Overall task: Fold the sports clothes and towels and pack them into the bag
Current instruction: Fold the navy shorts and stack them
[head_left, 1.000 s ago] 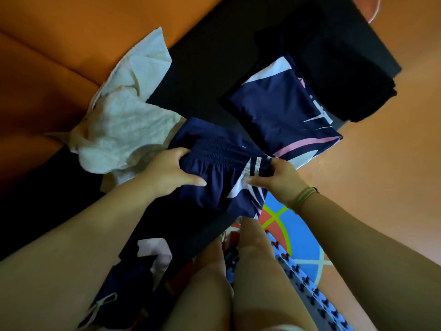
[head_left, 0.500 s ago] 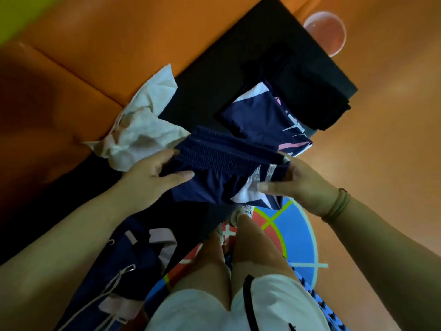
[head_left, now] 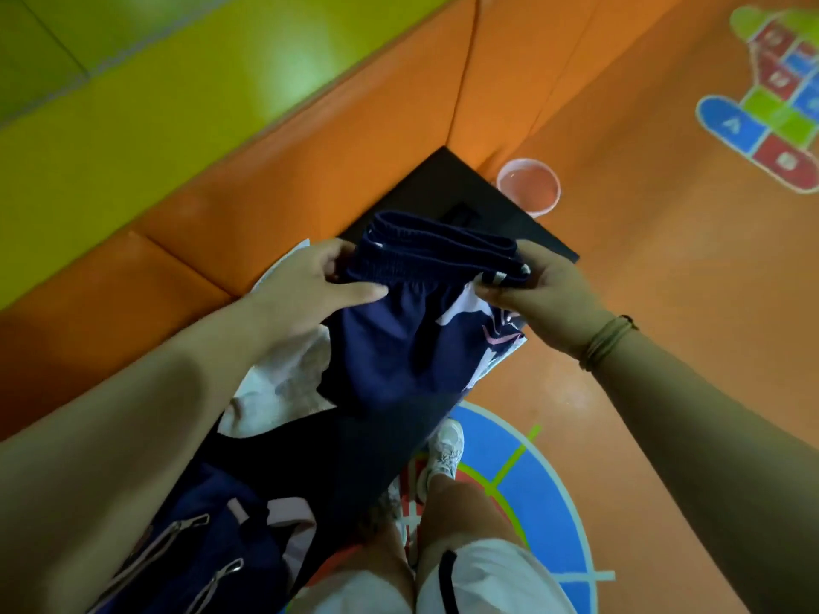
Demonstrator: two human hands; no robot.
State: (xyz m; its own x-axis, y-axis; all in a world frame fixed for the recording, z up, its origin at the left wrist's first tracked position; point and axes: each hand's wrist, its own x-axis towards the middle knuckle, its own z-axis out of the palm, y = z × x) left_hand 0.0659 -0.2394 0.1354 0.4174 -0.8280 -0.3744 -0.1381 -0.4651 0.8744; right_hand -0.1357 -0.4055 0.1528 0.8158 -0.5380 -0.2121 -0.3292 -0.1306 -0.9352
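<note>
Navy shorts with white and pink trim hang by their waistband above the black surface. A crumpled white towel lies on it, a navy zippered bag at its near end.

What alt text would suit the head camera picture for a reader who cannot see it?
Left hand and right hand grip navy shorts by the waistband, held above a black surface. A white towel lies beside them; a pink bowl stands on the orange floor.

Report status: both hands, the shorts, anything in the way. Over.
Left hand, right hand: each pinching one end of the waistband. Navy shorts hang off it, above the black surface. White towel crumpled underneath; navy bag near the left forearm.
</note>
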